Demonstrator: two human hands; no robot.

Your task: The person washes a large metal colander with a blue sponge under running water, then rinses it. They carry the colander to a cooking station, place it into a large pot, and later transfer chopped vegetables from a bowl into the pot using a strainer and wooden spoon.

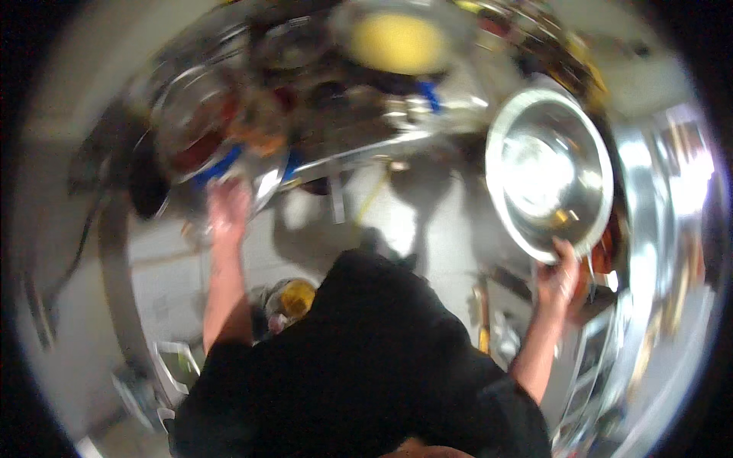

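Note:
On the right, my right hand [558,277] grips the near rim of a wide metal bowl [538,154], thumb over the edge, its shiny inside turned up towards me. On the left, my left hand [229,203] reaches forward to the near side of a blurred metal bowl [266,186] with blue and orange things about it. Whether those fingers grip it cannot be told. Just beyond lies a round container [194,123] with something dark red in it.
A large bowl of yellow contents [398,43] stands at the far side of the cluttered worktop. Metal shelving [590,355] runs along the right. A container with yellow contents [295,297] is low beside my body. A cable [86,240] hangs at the left.

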